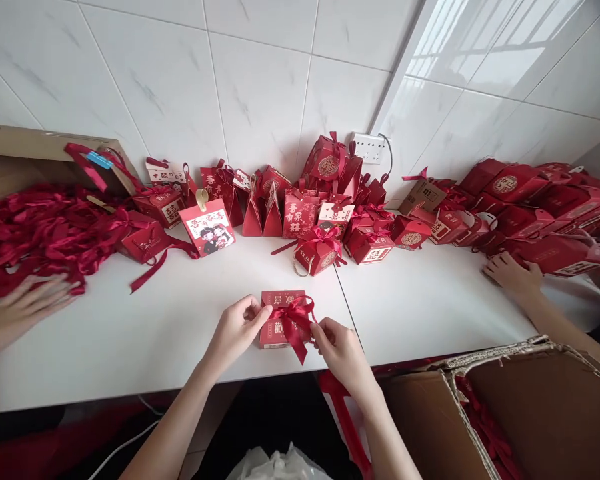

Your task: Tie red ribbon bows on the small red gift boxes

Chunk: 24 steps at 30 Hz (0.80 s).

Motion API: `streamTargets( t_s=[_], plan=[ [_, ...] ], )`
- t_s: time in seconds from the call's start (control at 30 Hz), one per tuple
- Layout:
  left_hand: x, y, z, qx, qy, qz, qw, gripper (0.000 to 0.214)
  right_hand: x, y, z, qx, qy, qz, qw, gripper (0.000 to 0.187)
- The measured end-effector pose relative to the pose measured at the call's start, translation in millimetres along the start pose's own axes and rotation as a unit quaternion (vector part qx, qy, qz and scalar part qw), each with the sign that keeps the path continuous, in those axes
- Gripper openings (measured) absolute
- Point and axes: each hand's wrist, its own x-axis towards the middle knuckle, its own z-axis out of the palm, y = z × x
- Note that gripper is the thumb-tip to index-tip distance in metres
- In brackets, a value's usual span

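Note:
A small red gift box (276,338) with gold characters lies on the white table in front of me. Across its top sits a dark red satin ribbon bow (295,313), one tail hanging down over the near side. My left hand (240,330) pinches the bow's left side between thumb and forefinger. At the box's right edge, my right hand (339,343) is closed with thumb and fingers on the bow's right side. Just behind stands another red box (320,253) with a bow and a gold cord handle.
Several red boxes and bags line the tiled wall. A heap of red ribbons (40,233) lies left, near another person's hand (30,303). On the right, a hand (515,272) touches stacked boxes (545,200). An open cardboard carton (540,413) stands at the lower right.

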Motion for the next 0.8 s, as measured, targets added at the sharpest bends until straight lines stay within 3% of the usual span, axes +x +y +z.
streamTargets(
  t_s=[0.17,0.3,0.37,0.5,0.7,0.8],
  plan=[
    [19.1,13.3,-20.9,0.117,0.001,0.166,0.979,0.017,-25.4,-2.5,-6.3,-0.061,0.151,-0.020,0.986,0.031],
    [42.3,26.6,-23.1,0.152,-0.162,0.212,0.952,0.017,-29.3,-6.0,7.7,-0.086,0.060,-0.032,0.994,0.036],
    [47.9,28.7,-18.9,0.166,-0.190,0.215,0.943,0.019,-25.5,-4.5,18.8,-0.095,0.018,0.000,0.995,0.034],
    [44.8,26.0,-9.7,0.176,-0.165,0.217,0.946,0.021,-21.5,0.0,34.8,-0.029,-0.010,0.030,0.999,0.035],
    [33.2,21.7,-0.9,0.178,-0.093,0.221,0.954,0.018,-27.6,-7.7,42.9,0.057,-0.050,0.036,0.996,0.047],
    [31.3,18.1,1.8,0.149,-0.079,0.213,0.962,0.013,-26.4,-11.6,48.2,0.089,-0.064,0.039,0.993,0.044]
  ],
)
